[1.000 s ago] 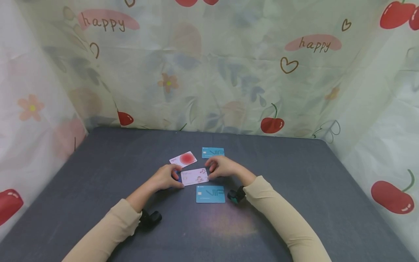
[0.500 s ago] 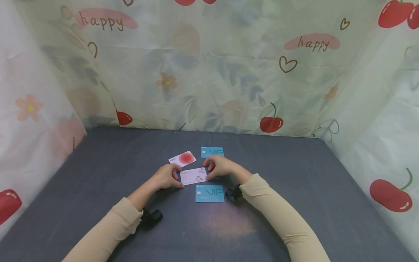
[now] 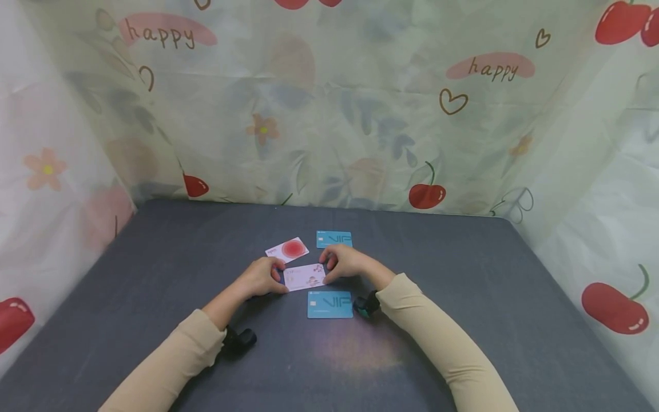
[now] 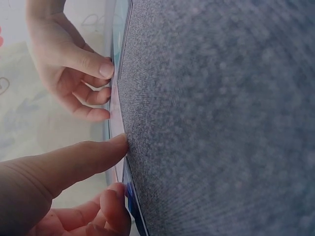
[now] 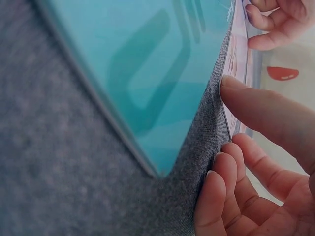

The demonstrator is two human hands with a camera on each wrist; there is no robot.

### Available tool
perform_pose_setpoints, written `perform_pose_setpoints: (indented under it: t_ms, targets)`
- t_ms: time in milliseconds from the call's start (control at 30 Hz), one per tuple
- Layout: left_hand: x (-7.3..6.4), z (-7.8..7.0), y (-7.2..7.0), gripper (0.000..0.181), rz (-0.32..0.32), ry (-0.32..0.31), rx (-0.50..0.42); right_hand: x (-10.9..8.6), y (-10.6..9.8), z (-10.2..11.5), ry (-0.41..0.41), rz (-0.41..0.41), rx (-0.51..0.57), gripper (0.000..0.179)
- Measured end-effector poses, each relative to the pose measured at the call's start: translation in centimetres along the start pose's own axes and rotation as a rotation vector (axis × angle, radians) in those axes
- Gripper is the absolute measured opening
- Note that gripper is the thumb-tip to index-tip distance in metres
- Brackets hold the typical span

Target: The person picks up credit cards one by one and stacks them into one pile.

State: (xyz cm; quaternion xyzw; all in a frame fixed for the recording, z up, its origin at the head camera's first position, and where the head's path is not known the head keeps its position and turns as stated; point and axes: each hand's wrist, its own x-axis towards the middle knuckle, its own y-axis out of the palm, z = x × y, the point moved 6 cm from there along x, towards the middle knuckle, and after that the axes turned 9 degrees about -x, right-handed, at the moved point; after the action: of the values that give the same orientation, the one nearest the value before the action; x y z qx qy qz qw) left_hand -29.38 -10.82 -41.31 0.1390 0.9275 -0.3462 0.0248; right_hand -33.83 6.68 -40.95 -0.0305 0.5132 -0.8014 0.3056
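"What's before you?"
"A pale pink card (image 3: 304, 277), printed side up — I hold both short ends — slightly askew, floral print at its right, just beyond the nearer blue VIP card (image 3: 330, 305)."

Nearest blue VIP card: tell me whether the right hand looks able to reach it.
Probably yes: the nearest blue VIP card lies close to the right hand, nothing covering it, though that hand now touches the pale pink card.

Dark grey table (image 3: 437, 355) before me, pale curtain (image 3: 226, 109) behind it and along both sides, printed red cherries (image 3: 427, 196), peach flowers (image 3: 263, 130), brown heart outlines (image 3: 441, 100), pink "happy" patches (image 3: 167, 30), soft glow (image 3: 360, 350) on near tabletop
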Motion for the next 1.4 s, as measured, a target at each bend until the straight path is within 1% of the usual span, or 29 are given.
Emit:
perform_pose_setpoints:
  t_ms: [167, 400, 567, 667, 800, 900, 1033, 1233, 1400]
  targets:
    - [0.0, -0.1, 0.0, 0.048, -0.001, -0.017, -0.004, 0.1, 0.1, -0.1, 0.023, -0.002, 0.009, 0.04]
    - [-0.1, -0.3, -0.1, 0.049, -0.023, -0.015, -0.002, 0.0, 0.2, 0.0, 0.034, -0.004, 0.059, 0.041]
    - [-0.1, -0.4, 0.0, 0.048, -0.027, -0.042, -0.022, -0.1, 0.3, 0.0, 0.045, -0.009, 0.096, 0.042]
    - [-0.1, -0.5, 0.0, 0.048, -0.037, -0.037, -0.021, -0.1, 0.3, -0.1, 0.053, -0.009, 0.101, 0.042]
    - [-0.1, -0.8, -0.3, 0.049, -0.059, 0.005, -0.014, -0.2, 0.0, -0.1, 0.046, -0.012, 0.108, 0.043]
    - [-0.1, -1.0, -0.4, 0.05, -0.071, 0.021, -0.018, -0.3, -0.3, 0.1, 0.03, -0.021, 0.119, 0.044]
    - [-0.2, -1.1, -0.6, 0.051, -0.086, 0.001, -0.038, -0.5, -0.6, 0.2, 0.023, -0.035, 0.137, 0.045]
    - [-0.4, -1.6, -0.9, 0.053, -0.098, -0.003, -0.065, -0.6, -1.0, 0.0, 0.031, -0.061, 0.158, 0.046]
    - [-0.4, -1.8, -0.9, 0.055, -0.101, -0.013, -0.086, -0.9, -1.1, -0.1, 0.024, -0.073, 0.173, 0.049]
